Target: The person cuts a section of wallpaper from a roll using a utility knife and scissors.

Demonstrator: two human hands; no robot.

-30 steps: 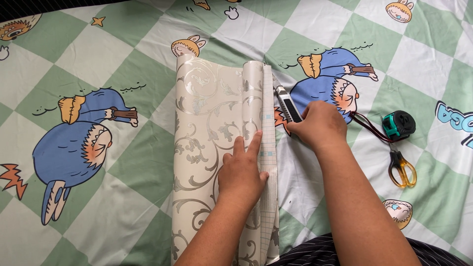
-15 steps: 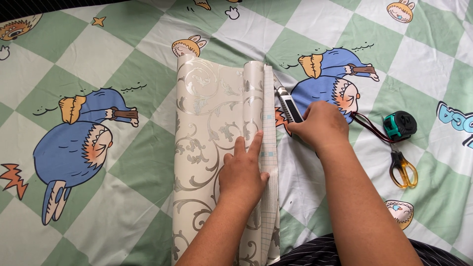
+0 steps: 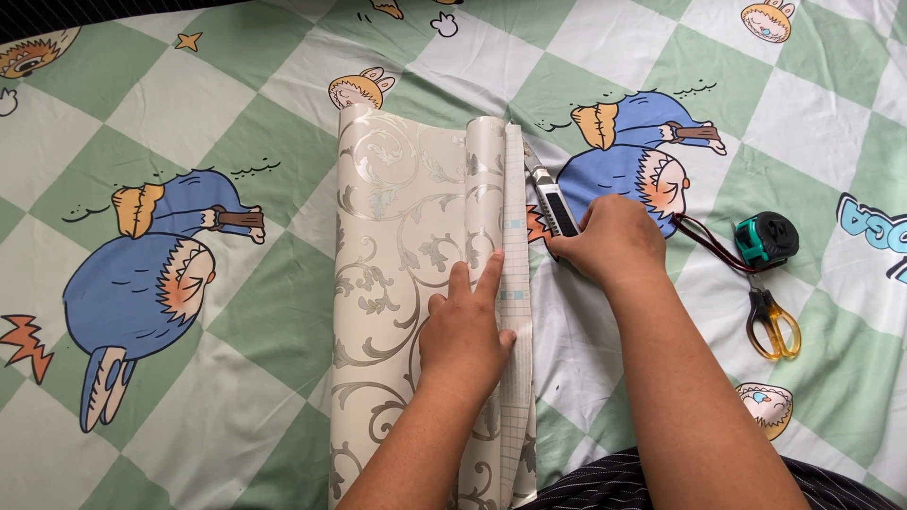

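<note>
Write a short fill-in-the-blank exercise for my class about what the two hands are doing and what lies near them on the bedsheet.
1. The left hand presses flat on a roll of patterned ____.
2. The right hand holds a utility ____.
3. The scissors have ____ handles.
4. The tape measure lies on the ____ side of the right hand.

Missing words: wallpaper; knife; yellow; right

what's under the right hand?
The right hand covers the rear of a utility knife; its front end pokes out toward the wallpaper roll, on the checked cartoon bedsheet. The handle and grip are hidden by the fingers.
</note>
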